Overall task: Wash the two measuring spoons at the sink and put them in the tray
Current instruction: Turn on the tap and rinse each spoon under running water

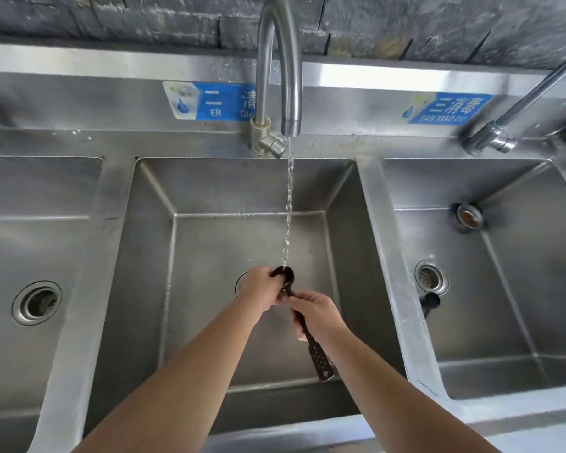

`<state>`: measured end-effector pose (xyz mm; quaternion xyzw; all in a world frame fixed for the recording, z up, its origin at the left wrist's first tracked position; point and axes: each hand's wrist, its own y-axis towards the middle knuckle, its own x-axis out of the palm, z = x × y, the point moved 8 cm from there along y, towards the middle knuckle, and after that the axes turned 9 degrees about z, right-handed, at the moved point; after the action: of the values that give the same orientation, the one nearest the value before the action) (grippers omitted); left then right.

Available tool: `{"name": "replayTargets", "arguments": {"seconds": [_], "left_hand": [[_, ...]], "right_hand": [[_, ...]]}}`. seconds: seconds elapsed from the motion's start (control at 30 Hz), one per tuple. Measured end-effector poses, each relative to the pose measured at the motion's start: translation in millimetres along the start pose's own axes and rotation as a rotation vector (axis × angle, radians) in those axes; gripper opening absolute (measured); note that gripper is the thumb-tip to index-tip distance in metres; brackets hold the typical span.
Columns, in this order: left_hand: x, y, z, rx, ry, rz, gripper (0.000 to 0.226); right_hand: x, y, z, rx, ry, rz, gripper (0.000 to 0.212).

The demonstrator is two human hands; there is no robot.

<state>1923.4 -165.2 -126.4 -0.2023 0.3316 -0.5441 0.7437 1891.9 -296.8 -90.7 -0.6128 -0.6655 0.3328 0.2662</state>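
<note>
A dark measuring spoon (321, 361) with a perforated handle end is held over the middle sink basin (209, 250). Its bowl sits right under the thin stream of water (288, 207) falling from the curved faucet (276, 67). My right hand (314, 313) grips the handle near its middle. My left hand (258, 289) is closed around the spoon's bowl, fingers on its rim. A small dark object (430, 302), possibly the second spoon, lies by the drain of the right basin. No tray is in view.
Three steel basins stand side by side, left (33, 243), middle and right (510, 289), each with a round drain. A second faucet (520, 103) rises at the far right. A loose drain plug (469, 216) rests in the right basin. Blue labels are stuck to the backsplash.
</note>
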Motion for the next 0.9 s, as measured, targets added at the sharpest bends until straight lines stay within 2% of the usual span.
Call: {"name": "replayTargets", "arguments": {"seconds": [0.17, 0.23, 0.37, 0.6, 0.7, 0.8, 0.9], "left_hand": [[3, -17, 11, -0.095, -0.393, -0.056, 0.018], [0, -25, 25, -0.08, -0.517, -0.104, 0.018], [-14, -31, 53, 0.008, -0.516, -0.15, 0.015], [-35, -28, 97, 0.087, -0.49, -0.138, 0.012], [-42, -25, 121, 0.138, -0.473, -0.102, 0.014], [-51, -24, 148, 0.191, -0.513, -0.062, 0.013], [-63, -23, 171, 0.228, -0.547, -0.038, 0.014]], "right_hand": [[4, -1, -21, -0.015, 0.094, -0.023, 0.014], [11, 1, -33, -0.007, 0.161, -0.065, 0.014], [28, 5, -60, -0.027, 0.24, -0.165, 0.016], [44, 7, -107, -0.057, 0.381, -0.278, 0.025], [50, 5, -132, -0.067, 0.365, -0.302, 0.03], [56, 4, -157, -0.047, 0.454, -0.339, 0.042], [60, 1, -184, -0.097, 0.492, -0.368, 0.043]]}}
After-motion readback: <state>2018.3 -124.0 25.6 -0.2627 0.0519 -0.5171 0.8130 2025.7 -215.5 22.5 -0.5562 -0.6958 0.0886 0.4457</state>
